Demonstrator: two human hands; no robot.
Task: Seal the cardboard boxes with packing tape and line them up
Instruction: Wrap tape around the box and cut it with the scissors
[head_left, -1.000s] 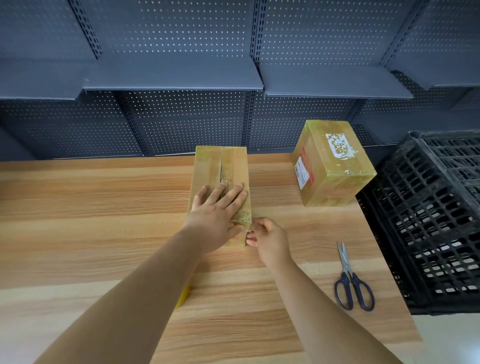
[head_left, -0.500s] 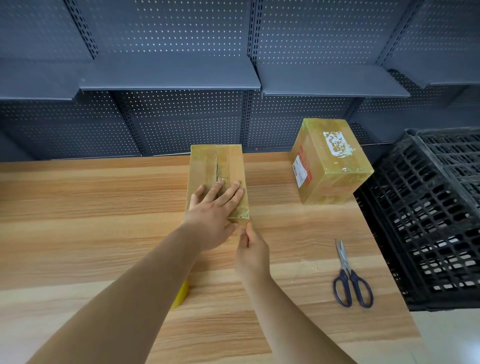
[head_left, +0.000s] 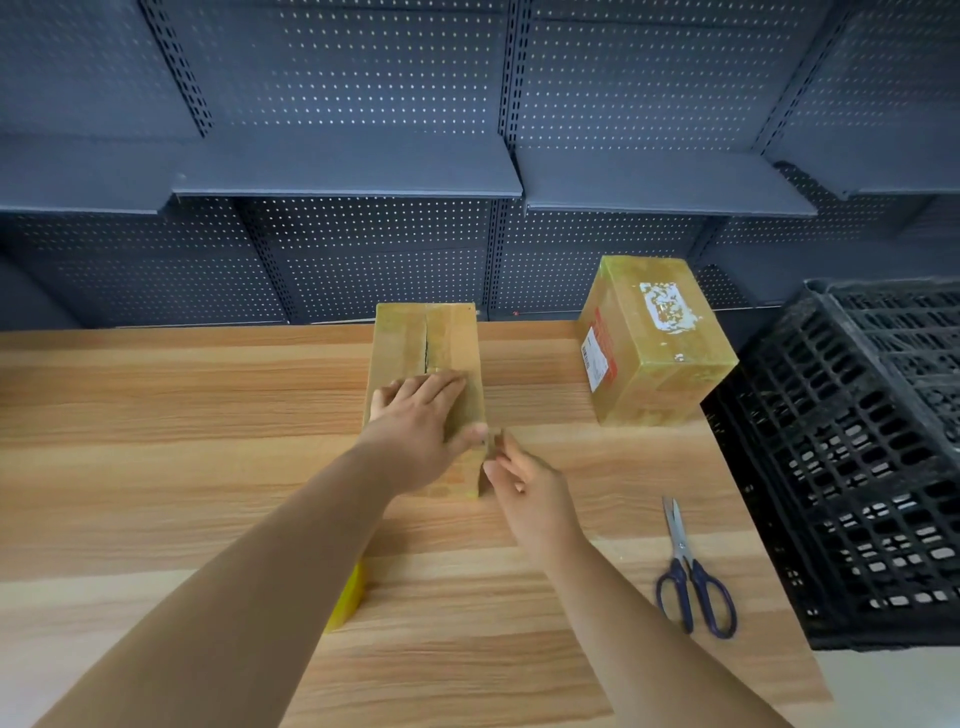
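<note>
A narrow cardboard box (head_left: 451, 332) lies on the wooden table (head_left: 156, 415), its top seam running away from me with a dark gap at the middle. My left hand (head_left: 415, 415) rests flat on the near half of its top, fingers straight. My right hand (head_left: 519, 480) is at the box's near right corner, fingertips touching the edge just beside my left thumb. A second, taped box (head_left: 654, 343) with a torn white label stands to the right. A yellow object (head_left: 349, 597), mostly hidden under my left forearm, lies on the table.
Blue-handled scissors (head_left: 693, 582) lie shut near the table's right edge. A black plastic crate (head_left: 857, 467) stands just off the table on the right. Dark perforated shelving (head_left: 343, 171) rises behind the table.
My right hand slid from the box's near face to its near right corner. My left hand stayed flat on the box top.
</note>
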